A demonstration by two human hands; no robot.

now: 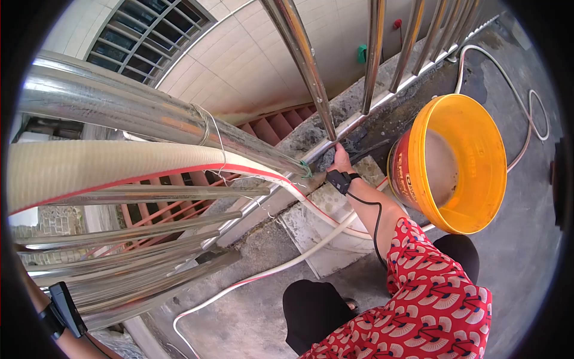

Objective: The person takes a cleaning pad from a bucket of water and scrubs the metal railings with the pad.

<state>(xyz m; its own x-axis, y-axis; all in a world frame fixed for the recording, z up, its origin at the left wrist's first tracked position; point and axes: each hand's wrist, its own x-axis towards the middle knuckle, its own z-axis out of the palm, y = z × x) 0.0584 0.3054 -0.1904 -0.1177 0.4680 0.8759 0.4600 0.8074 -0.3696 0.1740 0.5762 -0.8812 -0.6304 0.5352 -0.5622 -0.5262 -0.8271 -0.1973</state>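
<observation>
"From the head view, my only one, what do you get of the hands?"

"The right hand [339, 160] is at the lower rail [350, 127] of the railing, near the foot of an upright bar. A rough grey piece [328, 157] is beside its fingers. The fingers are mostly hidden, so I cannot tell how far they are open, or if they have hold of it. The left hand is outside my view; I see only its forearm [81, 341]."

"Why are things placed so?"

"The yellow bucket [469, 197] stands on the floor beside the right arm, I think for easy reach. The hose [143, 170] passes by the railing, where perhaps the wire [213, 121] keeps it."

"And your count?"

"One bucket, with cloudy liquid inside; two wrist devices [339, 181], one per arm. I see several hose lengths, but whether they are one hose I cannot say."
</observation>
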